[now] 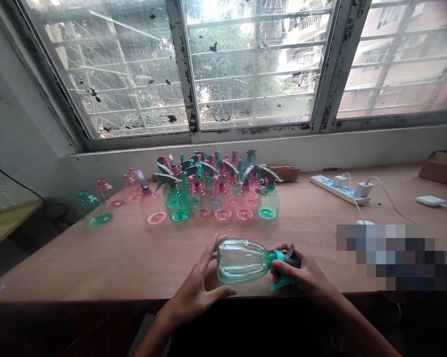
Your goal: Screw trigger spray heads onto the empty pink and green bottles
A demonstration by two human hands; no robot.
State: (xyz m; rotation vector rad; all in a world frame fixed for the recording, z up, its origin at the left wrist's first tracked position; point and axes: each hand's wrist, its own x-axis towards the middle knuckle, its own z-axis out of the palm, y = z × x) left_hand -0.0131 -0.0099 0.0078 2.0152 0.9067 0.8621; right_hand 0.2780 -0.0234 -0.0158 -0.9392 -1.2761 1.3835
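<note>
A clear green spray bottle (244, 260) lies on its side in the air above the table's front edge, its base to the left. My right hand (296, 270) is closed around its neck and dark grey and teal spray head (288, 258). Beside the base is my left hand (199, 280), its thumb spread away from the fingers. Its fingertips reach behind the base's upper edge; whether they touch it I cannot tell.
Several pink and green spray bottles (223, 198) stand grouped at the back. Bottles without spray heads (93, 210) stand left on the wooden table (134, 263). A power strip (338, 190) with cables lies right, near a cardboard box (441, 166). Windows rise behind.
</note>
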